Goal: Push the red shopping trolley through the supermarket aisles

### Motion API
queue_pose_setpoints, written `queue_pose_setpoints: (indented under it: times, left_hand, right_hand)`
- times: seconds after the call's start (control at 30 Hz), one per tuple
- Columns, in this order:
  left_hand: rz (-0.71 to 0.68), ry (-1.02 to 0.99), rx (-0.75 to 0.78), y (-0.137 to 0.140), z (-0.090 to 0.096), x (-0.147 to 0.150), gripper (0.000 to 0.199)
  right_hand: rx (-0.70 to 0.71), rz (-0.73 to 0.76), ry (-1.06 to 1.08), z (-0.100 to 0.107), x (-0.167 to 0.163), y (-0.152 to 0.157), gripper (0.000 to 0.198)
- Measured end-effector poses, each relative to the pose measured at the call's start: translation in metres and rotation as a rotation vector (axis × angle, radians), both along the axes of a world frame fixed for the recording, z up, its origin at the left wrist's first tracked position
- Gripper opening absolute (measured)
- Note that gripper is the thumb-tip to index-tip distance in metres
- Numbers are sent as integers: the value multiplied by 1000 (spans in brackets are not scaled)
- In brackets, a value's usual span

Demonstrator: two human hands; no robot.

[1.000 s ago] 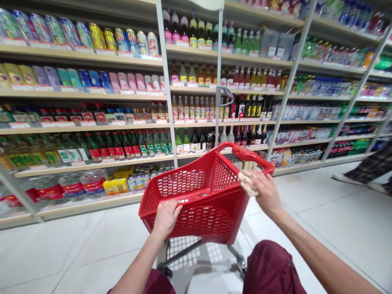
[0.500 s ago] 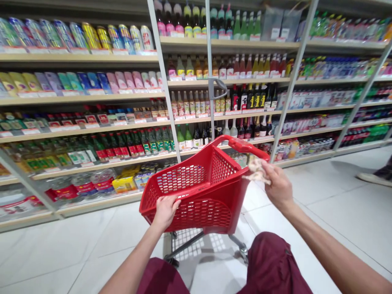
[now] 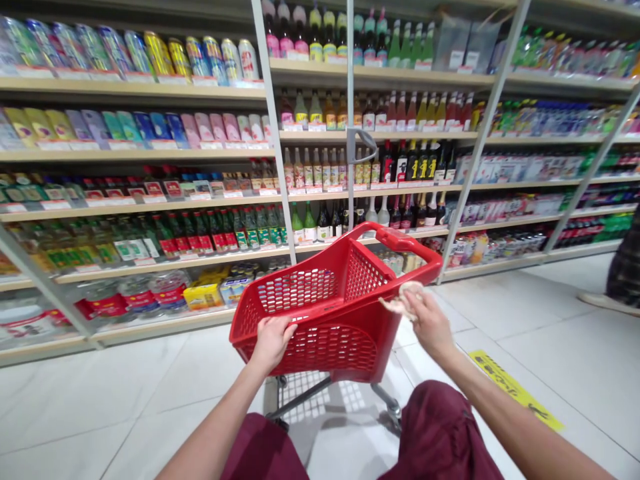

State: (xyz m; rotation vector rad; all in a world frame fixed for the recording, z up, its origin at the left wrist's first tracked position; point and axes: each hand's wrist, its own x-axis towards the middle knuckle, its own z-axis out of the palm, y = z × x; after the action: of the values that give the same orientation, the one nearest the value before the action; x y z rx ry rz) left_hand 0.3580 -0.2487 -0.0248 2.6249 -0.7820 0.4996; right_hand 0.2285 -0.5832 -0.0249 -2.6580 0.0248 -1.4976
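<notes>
Shopping cart, red, centre, handle at two o'clock. Pale cloth, cart's three o'clock, pinched in right hand's grip; forearm from four o'clock. Left hand, eight o'clock: grip clasping near rim, forearm slanting upward. Maroon knees, five and seven. Floor sticker, yellow, four. Bystander's leg, three. Grey pole before drink shelves, twelve.

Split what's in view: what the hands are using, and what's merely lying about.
In use:
red cart, gripped by the left hand
pale cloth, held in the right hand

Merely around:
shelved cans
shelved bottles
yellow floor marking
</notes>
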Motion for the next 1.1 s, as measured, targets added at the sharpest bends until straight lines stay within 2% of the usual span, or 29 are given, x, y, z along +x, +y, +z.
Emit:
queue_pose_setpoints:
  times: [0.07,0.13,0.27,0.33,0.47,0.53,0.63,0.7,0.77,0.83,0.9,1.0,1.1]
  left_hand:
    - [-3,4,-4,0,1,-1,30]
    - [-4,5,-8,-1,1,-2,30]
    - [-4,13,-20,-1,1,-2,31]
    - [-8,25,-29,0,1,-3,30]
    - [-24,48,-63,-2,2,-8,29]
    - [-36,61,-88,-2,3,-8,27]
    - [-55,76,-130,4,7,-7,27]
    - [-49,85,-261,12,10,-8,32]
    - [-36,135,-477,21,9,-14,31]
    - [-53,316,-683,26,4,-27,29]
    - [-117,586,-841,24,-5,-44,31]
    - [-222,896,-1174,17,-15,-65,40]
    - [-213,1004,-1487,14,-16,-76,42]
  right_hand:
    - [-89,99,184,-16,-2,12,35]
    - [-143,174,263,-25,-3,26,34]
    - [-100,174,43,-7,13,55,34]
    - [-110,181,17,-2,24,71,32]
    - [-193,233,311,-30,27,103,28]
    - [-205,249,382,-40,24,117,27]
    - [-189,282,292,-30,29,138,33]
    - [-170,313,282,-20,38,152,34]
    - [-121,344,333,-18,44,166,36]
    - [-42,402,354,-24,45,179,40]
    - [27,514,349,-30,42,191,50]
    - [76,687,398,-28,34,207,68]
    - [142,650,434,-16,27,219,70]
